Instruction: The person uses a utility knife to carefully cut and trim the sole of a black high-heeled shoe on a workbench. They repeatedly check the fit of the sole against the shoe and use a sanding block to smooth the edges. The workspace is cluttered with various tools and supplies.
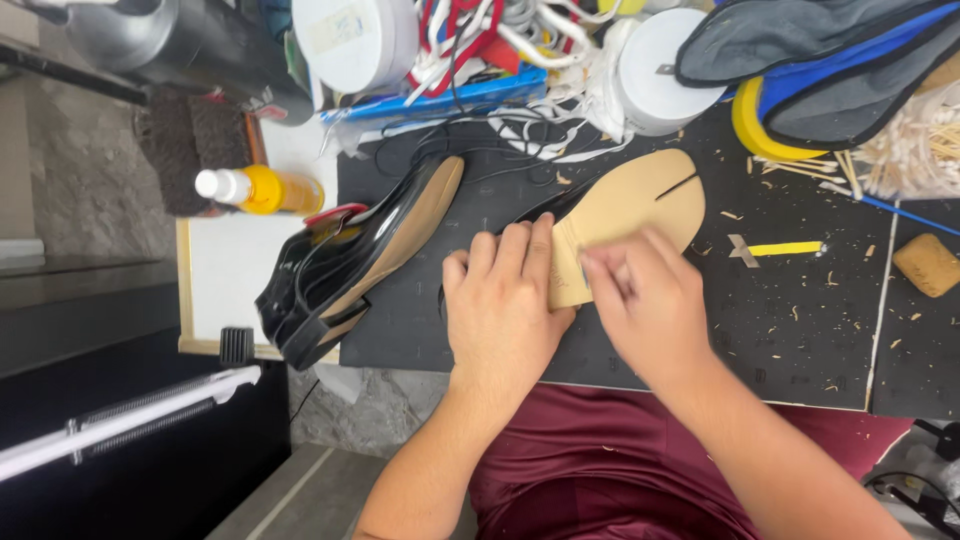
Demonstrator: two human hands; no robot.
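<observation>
On the black cutting mat (800, 330) of the bench, both hands press a tan-soled black shoe (625, 205) lying sole up; the left hand (500, 310) clamps its heel end, fingers curled over. The right hand (645, 300), blurred, rests fingertips on the sole; a second black shoe (350, 260) lies just left, beside a yellow bottle (265, 189).

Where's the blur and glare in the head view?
Head view: the right hand is smeared by motion blur at the fingertips; the left hand and the tan sole under them are sharp. Bright glare streaks show on the glossy black shoe. Lighting on the black mat is even, with soft shadows.
</observation>
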